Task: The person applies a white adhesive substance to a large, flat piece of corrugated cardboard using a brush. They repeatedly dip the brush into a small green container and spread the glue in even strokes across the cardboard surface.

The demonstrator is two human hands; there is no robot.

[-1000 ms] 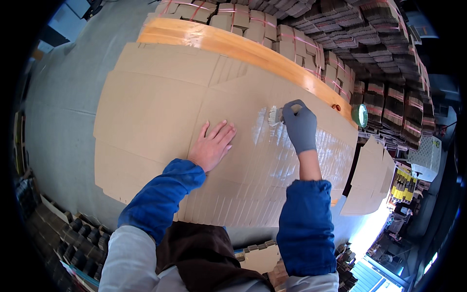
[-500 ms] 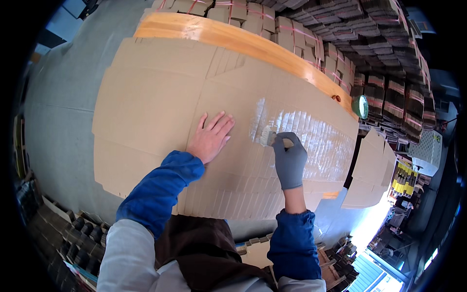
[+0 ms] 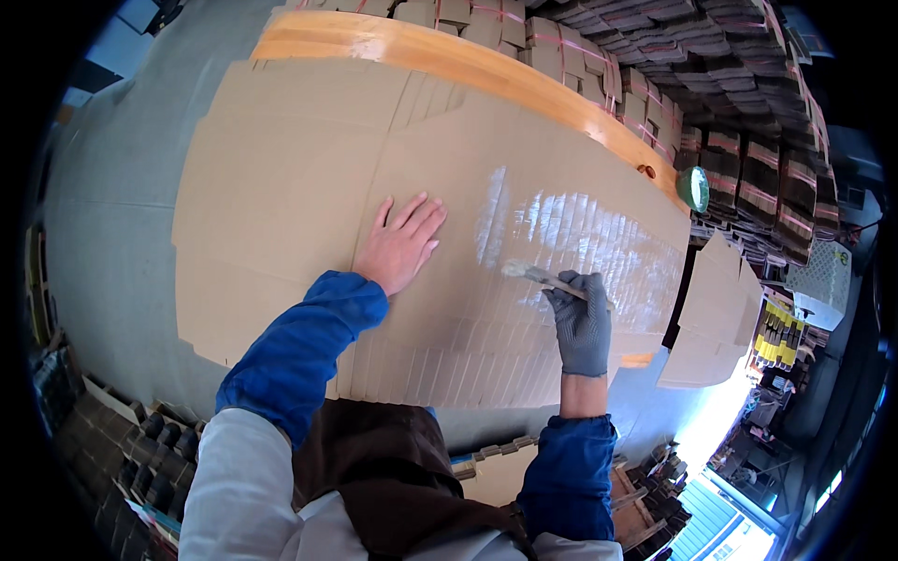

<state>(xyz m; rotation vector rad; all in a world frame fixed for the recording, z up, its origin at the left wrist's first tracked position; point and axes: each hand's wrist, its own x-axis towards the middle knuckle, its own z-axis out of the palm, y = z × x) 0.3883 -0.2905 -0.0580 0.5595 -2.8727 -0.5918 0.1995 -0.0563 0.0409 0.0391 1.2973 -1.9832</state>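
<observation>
A large flat cardboard sheet point(image 3: 281, 196) with crease lines covers most of the table. My bare left hand point(image 3: 400, 245) lies flat on it, fingers spread, left of a wet patch. In my gloved right hand point(image 3: 582, 318) is a paintbrush point(image 3: 543, 275), its pale bristles pointing left at the lower left edge of that patch. The grey glove is closed round the handle. A shiny whitish coating point(image 3: 589, 234) streaks the ridged right part of the sheet. Whether the bristles touch the cardboard I cannot tell.
An orange wooden tabletop point(image 3: 440, 64) shows along the far edge. At its right end stands a green container point(image 3: 693, 189). Beyond are bundled cardboard stacks point(image 3: 561, 51) tied with pink string. Another cardboard piece point(image 3: 713, 313) lies to the right, and dark stacked pieces point(image 3: 159, 467) sit at lower left.
My right hand has drawn back toward me and to the right with the paintbrush, whose handle now shows slanting across the sheet. My left hand stays flat on the cardboard.
</observation>
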